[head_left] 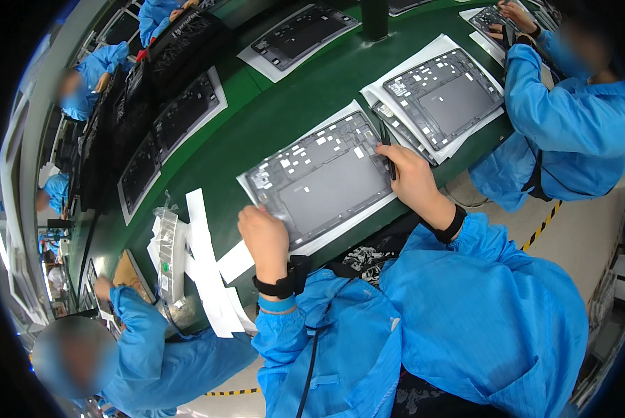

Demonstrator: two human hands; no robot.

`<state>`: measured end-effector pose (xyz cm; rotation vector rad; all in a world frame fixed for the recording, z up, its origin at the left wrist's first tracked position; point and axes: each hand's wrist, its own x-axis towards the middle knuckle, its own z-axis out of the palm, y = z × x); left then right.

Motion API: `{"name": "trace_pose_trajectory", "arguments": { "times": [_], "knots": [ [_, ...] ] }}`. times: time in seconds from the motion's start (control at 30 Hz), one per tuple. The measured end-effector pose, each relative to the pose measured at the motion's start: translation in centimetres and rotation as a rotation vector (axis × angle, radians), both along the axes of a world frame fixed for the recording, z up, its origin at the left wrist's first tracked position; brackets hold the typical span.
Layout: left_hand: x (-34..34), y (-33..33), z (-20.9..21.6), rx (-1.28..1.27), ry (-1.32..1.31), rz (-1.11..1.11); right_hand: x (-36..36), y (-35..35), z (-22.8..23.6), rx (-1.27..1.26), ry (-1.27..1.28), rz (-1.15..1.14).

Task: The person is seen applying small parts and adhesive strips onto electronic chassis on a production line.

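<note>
A grey tablet back shell with white stickers along its upper part lies on a white sheet on the green bench in front of me. My left hand rests closed on the shell's near left corner. My right hand is at the shell's right edge, its fingers wrapped round a thin black pen-like tool whose tip points away from me over the shell's upper right corner. Both wrists wear black straps, and my sleeves are blue.
A second grey shell on white sheets lies to the right, by a seated co-worker in blue. More shells and dark trays sit further up the bench. White strips and a bagged part lie at my left, near another co-worker.
</note>
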<state>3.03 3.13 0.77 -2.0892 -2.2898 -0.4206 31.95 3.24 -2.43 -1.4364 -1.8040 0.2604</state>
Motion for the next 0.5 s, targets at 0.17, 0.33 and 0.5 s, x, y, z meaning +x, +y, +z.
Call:
{"name": "trace_pose_trajectory", "arguments": {
  "times": [0.17, 0.33, 0.5],
  "knots": [
    [-2.6, 4.8, 6.9, 0.228, -0.354, 0.014, -1.5, 2.4, 1.1, -0.068, 0.201, 0.078],
    [-12.0, 16.5, 8.3, 0.475, -0.197, -0.037, -2.2, 3.0, 0.2, -0.109, 0.192, 0.141],
    [-17.0, 23.9, 8.3, 0.283, -0.055, 0.067, -1.8, 2.3, 0.6, -0.072, 0.154, 0.171]
  ]
}}
